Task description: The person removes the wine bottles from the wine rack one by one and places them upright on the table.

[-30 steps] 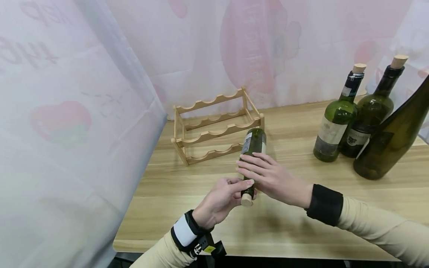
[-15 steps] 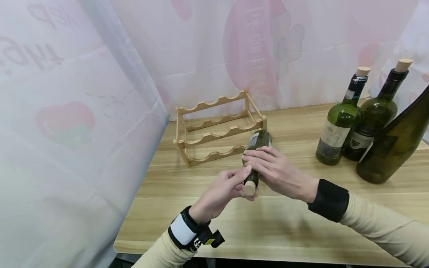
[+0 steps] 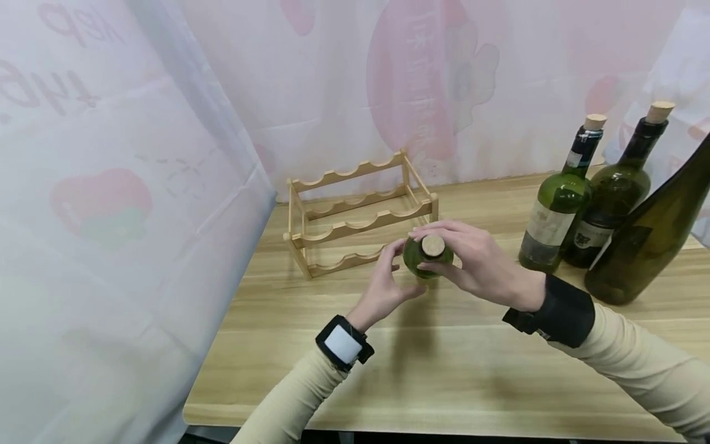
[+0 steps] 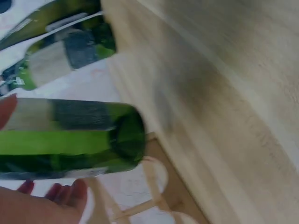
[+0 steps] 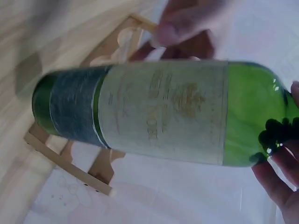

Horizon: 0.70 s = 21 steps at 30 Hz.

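A green wine bottle [image 3: 413,255] stands upright in front of the wooden rack, its cork [image 3: 433,245] facing up at the head camera. My right hand [image 3: 482,262] grips it around the neck and shoulder from the right. My left hand [image 3: 387,282] is curved loosely at the bottle's left side, thumb and fingers spread apart. The right wrist view shows the bottle's pale and dark label [image 5: 159,112], with left-hand fingers [image 5: 175,35] behind it. Seen from the left wrist, the bottle's base [image 4: 128,135] hangs over the tabletop.
A wooden wine rack [image 3: 383,218] with scalloped rails stands behind the hands, its slots bare. At the right stand a corked bottle [image 3: 549,219], a darker corked one [image 3: 618,182] and a tall olive bottle [image 3: 638,253]. A printed curtain [image 3: 316,92] hangs behind the table [image 3: 488,382].
The bottle has turned from lying tilted, cork toward the person, to upright. The right hand has moved onto its neck and shoulder; the left hand has let go of the neck.
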Motion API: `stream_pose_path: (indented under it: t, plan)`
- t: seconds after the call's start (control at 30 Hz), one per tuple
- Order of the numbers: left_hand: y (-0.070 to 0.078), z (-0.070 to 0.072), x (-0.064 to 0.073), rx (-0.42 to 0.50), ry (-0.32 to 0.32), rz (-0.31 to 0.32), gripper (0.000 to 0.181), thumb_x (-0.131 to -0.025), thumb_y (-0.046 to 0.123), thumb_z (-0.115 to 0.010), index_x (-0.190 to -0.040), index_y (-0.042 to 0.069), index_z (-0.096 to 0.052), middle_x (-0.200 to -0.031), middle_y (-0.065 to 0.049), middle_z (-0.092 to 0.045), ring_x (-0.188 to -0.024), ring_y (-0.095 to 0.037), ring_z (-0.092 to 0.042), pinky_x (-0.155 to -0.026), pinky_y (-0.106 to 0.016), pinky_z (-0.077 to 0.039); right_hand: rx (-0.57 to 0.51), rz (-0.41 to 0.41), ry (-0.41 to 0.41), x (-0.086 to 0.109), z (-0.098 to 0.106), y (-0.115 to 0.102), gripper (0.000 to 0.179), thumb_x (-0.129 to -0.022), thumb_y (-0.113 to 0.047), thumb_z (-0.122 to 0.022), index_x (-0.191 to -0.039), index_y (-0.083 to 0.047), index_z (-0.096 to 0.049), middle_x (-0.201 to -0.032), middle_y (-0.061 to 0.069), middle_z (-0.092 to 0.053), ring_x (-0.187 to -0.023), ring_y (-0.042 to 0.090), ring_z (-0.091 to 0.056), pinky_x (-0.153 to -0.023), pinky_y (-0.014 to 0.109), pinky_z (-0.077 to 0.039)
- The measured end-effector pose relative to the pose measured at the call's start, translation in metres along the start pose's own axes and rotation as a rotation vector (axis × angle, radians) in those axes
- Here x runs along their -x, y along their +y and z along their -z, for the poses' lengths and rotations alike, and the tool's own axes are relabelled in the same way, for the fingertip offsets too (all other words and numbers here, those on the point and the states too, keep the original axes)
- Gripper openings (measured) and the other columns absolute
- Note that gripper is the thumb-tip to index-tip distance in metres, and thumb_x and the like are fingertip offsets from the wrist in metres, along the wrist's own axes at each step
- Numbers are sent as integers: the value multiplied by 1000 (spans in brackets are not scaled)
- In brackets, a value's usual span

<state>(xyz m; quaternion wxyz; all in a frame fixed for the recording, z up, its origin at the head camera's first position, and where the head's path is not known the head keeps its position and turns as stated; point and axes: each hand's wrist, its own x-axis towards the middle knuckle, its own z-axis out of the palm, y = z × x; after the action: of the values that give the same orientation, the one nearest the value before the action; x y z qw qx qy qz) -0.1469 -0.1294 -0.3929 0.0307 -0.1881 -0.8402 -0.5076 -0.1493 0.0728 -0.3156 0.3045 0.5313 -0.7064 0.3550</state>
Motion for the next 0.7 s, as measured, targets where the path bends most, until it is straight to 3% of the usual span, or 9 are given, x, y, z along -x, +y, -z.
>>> stream_pose_path:
  t: [0.1, 0.23, 0.4, 0.57, 0.7]
  plan:
    - [-10, -7, -9, -7, 17, -33, 87, -74, 14, -84, -144, 24, -35, -144, 2, -44, -134, -18, -41, -110, -48, -38, -95, -44, -2, -7, 6, 5, 38, -81, -6, -75, -115, 5, -61, -110, 16, -68, -103, 26, -65, -100, 14, -45]
    - [-15, -10, -15, 17, 46, -45, 86, -73, 16, -85, -143, 28, -37, -140, 2, -50, -130, -21, -46, -110, -50, -36, -189, -137, -3, -14, 13, 17, 45, -71, 12, -77, -113, 4, -62, -111, 17, -69, -105, 20, -66, -98, 15, -46]
    - [-14, -11, -19, 26, 58, -13, 80, -74, 20, -84, -141, 28, -41, -135, 2, -55, -126, -18, -50, -108, -45, -38, -299, -312, -27, -15, 21, 34, 36, -79, 10, -71, -114, 3, -64, -112, 17, -69, -110, 14, -65, -99, 19, -47]
    - [-10, -12, -22, 12, 55, 29, 78, -73, 23, -85, -140, 26, -44, -133, -1, -58, -122, -19, -54, -105, -44, -42, -370, -518, -50, -12, 26, 47, 30, -89, -2, -67, -118, -1, -62, -116, 16, -68, -108, 10, -65, -92, 19, -50]
    - [-8, -13, -26, -13, 64, 65, 79, -71, 25, -86, -139, 24, -46, -131, -2, -60, -119, -20, -56, -103, -44, -44, -386, -580, -48, -11, 30, 54, 30, -91, -5, -64, -120, 0, -59, -117, 17, -67, -104, 13, -67, -86, 19, -53]
